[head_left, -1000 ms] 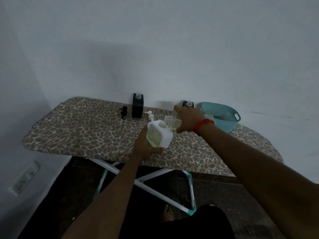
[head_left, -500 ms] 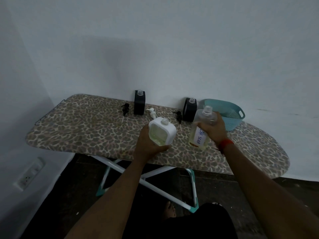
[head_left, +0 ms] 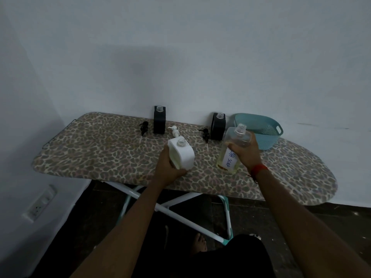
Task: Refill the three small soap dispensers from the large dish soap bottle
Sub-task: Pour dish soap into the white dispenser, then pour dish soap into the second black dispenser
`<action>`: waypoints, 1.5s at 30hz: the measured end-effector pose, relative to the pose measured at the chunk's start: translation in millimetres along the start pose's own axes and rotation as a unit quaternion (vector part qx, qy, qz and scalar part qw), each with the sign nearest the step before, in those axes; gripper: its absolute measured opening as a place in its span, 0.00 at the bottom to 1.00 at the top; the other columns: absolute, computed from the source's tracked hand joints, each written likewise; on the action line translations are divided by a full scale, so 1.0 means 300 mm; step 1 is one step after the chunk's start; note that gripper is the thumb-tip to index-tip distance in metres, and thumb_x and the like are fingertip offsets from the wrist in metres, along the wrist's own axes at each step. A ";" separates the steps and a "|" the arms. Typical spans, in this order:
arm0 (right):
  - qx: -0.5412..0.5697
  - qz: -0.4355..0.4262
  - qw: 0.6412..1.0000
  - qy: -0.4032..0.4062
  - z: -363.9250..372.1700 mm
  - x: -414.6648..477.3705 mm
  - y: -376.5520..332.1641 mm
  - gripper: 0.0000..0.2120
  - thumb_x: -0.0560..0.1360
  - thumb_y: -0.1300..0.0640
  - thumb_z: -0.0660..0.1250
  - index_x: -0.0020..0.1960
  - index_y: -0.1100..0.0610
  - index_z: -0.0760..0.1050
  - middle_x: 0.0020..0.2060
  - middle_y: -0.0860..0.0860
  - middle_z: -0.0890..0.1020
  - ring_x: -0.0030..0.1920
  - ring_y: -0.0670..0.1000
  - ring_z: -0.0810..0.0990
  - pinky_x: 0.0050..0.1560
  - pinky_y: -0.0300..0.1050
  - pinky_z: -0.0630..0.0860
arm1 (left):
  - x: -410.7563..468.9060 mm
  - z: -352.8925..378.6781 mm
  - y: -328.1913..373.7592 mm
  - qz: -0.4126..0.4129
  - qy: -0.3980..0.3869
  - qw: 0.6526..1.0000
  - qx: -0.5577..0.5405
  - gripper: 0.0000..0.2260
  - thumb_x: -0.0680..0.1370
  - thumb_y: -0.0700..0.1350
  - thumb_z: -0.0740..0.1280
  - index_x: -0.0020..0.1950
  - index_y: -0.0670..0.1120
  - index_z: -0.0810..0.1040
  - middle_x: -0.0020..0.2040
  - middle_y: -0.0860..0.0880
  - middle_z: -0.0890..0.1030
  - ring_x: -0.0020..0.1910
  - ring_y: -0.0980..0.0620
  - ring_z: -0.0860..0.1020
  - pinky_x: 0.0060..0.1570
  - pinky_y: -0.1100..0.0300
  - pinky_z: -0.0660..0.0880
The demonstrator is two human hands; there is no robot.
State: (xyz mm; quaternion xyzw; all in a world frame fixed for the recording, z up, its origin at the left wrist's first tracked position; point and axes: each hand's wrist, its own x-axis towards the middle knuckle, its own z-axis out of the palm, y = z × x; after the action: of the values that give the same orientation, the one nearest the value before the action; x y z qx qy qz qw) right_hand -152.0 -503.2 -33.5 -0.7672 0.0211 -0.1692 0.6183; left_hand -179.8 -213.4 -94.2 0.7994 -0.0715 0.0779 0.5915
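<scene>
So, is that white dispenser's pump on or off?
Off. The white dispenser in the left hand shows a bare open neck; a white pump lies on the board behind it.

3 dispensers (head_left: 181,155) (head_left: 159,122) (head_left: 218,127), 3 pumps (head_left: 174,131) (head_left: 143,127) (head_left: 205,134), 1 lg bottle (head_left: 227,157), 1 basket (head_left: 269,141)

A home room is indicated: a leopard-print fabric-covered ironing board (head_left: 100,153) on crossed white legs (head_left: 180,216) is set against bare white painted walls (head_left: 180,47), with a teal perforated plastic basket (head_left: 259,127) on it and a white wall socket (head_left: 39,205) fitted low.
</scene>
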 end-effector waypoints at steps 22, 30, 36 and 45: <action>0.047 -0.010 0.999 0.001 0.001 0.008 0.028 0.27 0.68 0.63 0.79 0.61 0.51 0.70 0.57 0.52 0.81 0.54 0.50 0.83 0.51 0.46 0.81 | 0.071 0.208 0.129 -0.045 0.234 0.971 0.034 0.21 0.66 0.46 0.82 0.55 0.43 0.82 0.46 0.52 0.80 0.45 0.51 0.81 0.40 0.60 0.77; 0.057 -0.017 0.998 0.004 0.002 0.014 0.049 0.27 0.67 0.64 0.79 0.57 0.46 0.71 0.54 0.51 0.81 0.53 0.50 0.82 0.53 0.53 0.82 | 0.466 0.219 0.200 -0.086 0.187 0.977 0.052 0.21 0.70 0.45 0.79 0.60 0.40 0.81 0.55 0.44 0.83 0.51 0.47 0.81 0.44 0.56 0.76; 0.067 -0.027 0.997 0.008 0.005 0.024 0.071 0.27 0.66 0.63 0.80 0.58 0.50 0.72 0.54 0.51 0.82 0.53 0.51 0.83 0.51 0.51 0.82 | 0.563 0.269 0.119 -0.140 0.170 0.973 0.062 0.20 0.70 0.44 0.79 0.59 0.39 0.82 0.58 0.41 0.84 0.57 0.42 0.82 0.47 0.55 0.77; 0.066 -0.039 0.997 0.016 0.011 0.023 0.075 0.27 0.65 0.59 0.81 0.57 0.44 0.72 0.54 0.49 0.82 0.54 0.49 0.83 0.52 0.55 0.82 | 0.540 0.277 0.079 -0.154 0.156 0.973 0.076 0.25 0.69 0.43 0.79 0.64 0.38 0.78 0.61 0.39 0.81 0.60 0.39 0.80 0.56 0.46 0.80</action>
State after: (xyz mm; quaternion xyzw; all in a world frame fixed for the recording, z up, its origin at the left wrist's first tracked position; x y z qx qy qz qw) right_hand -140.6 -507.2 -54.1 -0.7221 -0.0104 -0.2060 0.6604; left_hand -23.1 -303.4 -62.1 0.8214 0.1520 0.1152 0.5375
